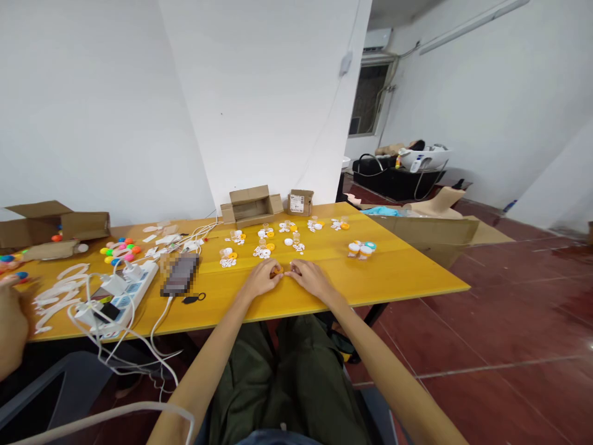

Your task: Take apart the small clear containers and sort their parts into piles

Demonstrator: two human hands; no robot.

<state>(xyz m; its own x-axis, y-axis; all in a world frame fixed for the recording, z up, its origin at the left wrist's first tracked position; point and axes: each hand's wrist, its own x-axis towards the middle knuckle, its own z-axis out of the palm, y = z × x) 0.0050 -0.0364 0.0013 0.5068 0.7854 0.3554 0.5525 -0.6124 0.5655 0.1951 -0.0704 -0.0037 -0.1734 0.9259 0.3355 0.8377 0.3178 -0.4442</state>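
Note:
Both my hands rest on the yellow table (407,272) near its front edge, fingertips meeting. My left hand (262,277) is curled, pinching a small orange piece (277,270). My right hand (308,275) is curled too, its fingertips touching that same orange piece from the right. Just beyond my hands lie several small clusters of white and orange caps (262,251) with tiny clear vials. A few capped vials (362,248) with white, orange and teal tops stand to the right.
Open cardboard boxes (251,204) sit at the table's far edge. A power strip (121,292) with white cables, a phone (180,274) and coloured balls (119,250) lie to the left. Another person's arm (12,321) shows at the left edge. Red tiled floor lies right.

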